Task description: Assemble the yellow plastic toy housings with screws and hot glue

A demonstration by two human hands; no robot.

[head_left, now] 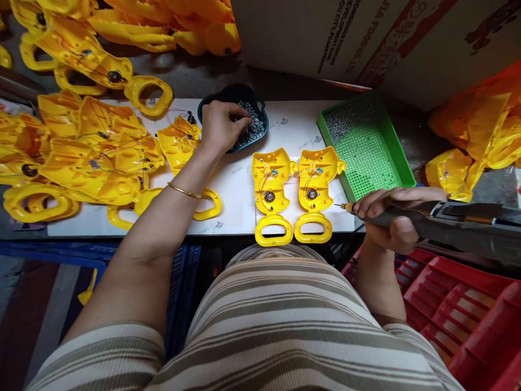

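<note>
My left hand (222,126) reaches into a dark blue bowl (266,111) of small metal screws (256,126), thumb and fingertips pinched together; whatever is between them is hidden. My right hand (386,217) is wrapped around a dark electric screwdriver (468,225), held level with its thin bit pointing left. The bit tip is close to the right one of two yellow plastic shells, apart from its lower edge. That right shell (321,182) and the left shell (260,176) lie open side by side, each with wires, a small circuit board, a round speaker and a ring-shaped handle at the bottom.
A green perforated tray (401,146) with small metal pieces stands at the right. Yellow shells (89,168) with wires are heaped at left. Behind is a cardboard box (293,38). Red crates (459,304) stand low at right, and an orange bag (480,103) sits above yellow parts.
</note>
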